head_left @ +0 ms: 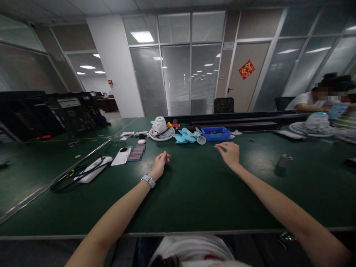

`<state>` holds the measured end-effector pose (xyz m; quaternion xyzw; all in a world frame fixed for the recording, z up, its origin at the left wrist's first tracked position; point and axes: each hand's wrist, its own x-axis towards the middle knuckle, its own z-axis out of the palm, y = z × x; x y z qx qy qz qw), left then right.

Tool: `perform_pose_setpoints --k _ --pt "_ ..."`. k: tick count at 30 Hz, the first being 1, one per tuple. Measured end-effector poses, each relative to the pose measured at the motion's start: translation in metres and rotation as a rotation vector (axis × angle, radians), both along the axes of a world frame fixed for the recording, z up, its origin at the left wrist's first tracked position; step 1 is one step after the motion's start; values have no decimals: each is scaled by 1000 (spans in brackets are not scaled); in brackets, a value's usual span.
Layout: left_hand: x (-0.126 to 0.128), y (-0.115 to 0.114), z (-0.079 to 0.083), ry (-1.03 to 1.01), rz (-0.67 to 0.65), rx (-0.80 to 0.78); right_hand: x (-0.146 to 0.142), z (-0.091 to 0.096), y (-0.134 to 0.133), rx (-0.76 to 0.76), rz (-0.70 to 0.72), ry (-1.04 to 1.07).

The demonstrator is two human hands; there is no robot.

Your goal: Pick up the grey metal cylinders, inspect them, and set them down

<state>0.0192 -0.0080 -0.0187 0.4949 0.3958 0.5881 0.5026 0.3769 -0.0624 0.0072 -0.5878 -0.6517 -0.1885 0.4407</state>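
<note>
My left hand (160, 164), with a pale watch (148, 181) at its wrist, is over the green table (189, 200) left of centre. Its fingers are curled in, and whatever they may hold is hidden. Farther right, my right hand (230, 154) is raised over the table with thumb and fingers pinched together; anything between them is too small to make out. Just beyond it lies a blue tray (217, 138) with small parts inside. Light-blue fan blades (183, 136) and clear fan blades (200, 139) lie left of the tray, beside a white fan body (160, 126) on its round grille.
Phones (119, 156), a white power bank (97, 171) and black cable (59, 185) lie at left. A grey cylinder (285, 160) stands at right. Long black bars (236, 124) line the back. Another person (308, 101) sits at far right near a second fan (317, 124).
</note>
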Motion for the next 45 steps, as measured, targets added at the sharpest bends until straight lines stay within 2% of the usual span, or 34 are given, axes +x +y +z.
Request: perform_pose_setpoints --k 3,6,8,14,19,27,36,41,45 --pt "1 1 0 30 -14 -11 64 1 12 55 -199 74" --pt "0 3 -2 54 -11 -3 91 -6 22 -52 -204 103" --pt "-1 4 -4 75 -16 3 90 -11 26 -114 -179 132" --pt "-1 4 -4 104 -45 6 70 -11 29 -136 -174 214" --pt "2 2 -2 94 -38 12 70 -11 31 -182 -201 226" --pt "3 -3 4 102 -47 -11 79 -25 37 -152 -230 152" --pt "2 -3 2 98 -74 -12 72 -28 37 -130 -305 115" --pt "1 -5 3 127 -71 0 71 -39 36 -132 -243 232" --pt "2 -8 4 148 -71 7 81 -49 42 -204 -263 398"
